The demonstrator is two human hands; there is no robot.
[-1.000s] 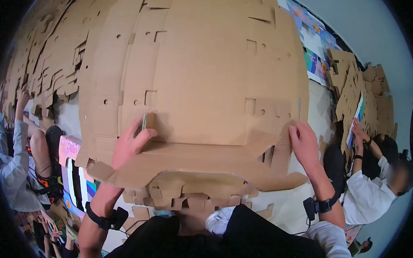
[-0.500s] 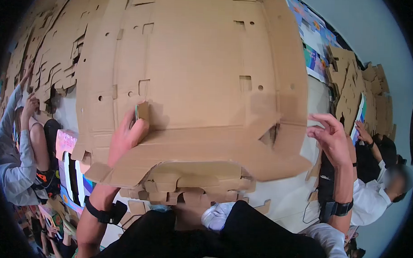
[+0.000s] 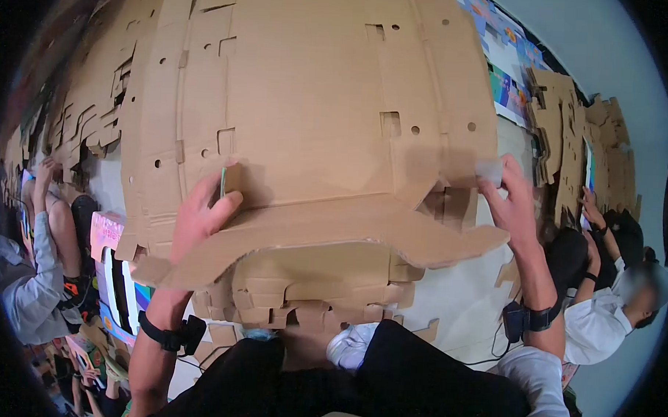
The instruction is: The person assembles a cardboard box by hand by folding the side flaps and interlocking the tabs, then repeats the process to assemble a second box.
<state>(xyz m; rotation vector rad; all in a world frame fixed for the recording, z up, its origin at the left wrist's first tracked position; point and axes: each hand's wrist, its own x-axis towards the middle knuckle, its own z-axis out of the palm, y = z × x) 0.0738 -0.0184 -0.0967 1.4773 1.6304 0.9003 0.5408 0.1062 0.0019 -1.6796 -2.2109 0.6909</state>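
A large brown cardboard sheet (image 3: 308, 97) with slots, round holes and crease lines lies in front of me. Its near flap (image 3: 311, 226) is bent up along a crease, with a wide curved cut-out in its edge. My left hand (image 3: 205, 215) reaches behind this flap, closed around a small upright cardboard tab (image 3: 233, 178). At the sheet's right edge, my right hand (image 3: 512, 204) pinches the cardboard, where a small light-grey patch (image 3: 488, 172) shows at the fingertips. A gap has opened at the near right corner beside the bent flap.
More cut cardboard (image 3: 324, 285) lies under the flap, close to my knees. Stacks of cardboard stand at left (image 3: 88, 97) and right (image 3: 557, 135). A printed colourful box (image 3: 109, 234) is at left. People sit working on both sides; a cable (image 3: 490, 359) runs by my right arm.
My right hand has moved from open beside the sheet to its right edge and closed there. The near flap's right end has risen, widening the corner gap. My left hand keeps its hold.
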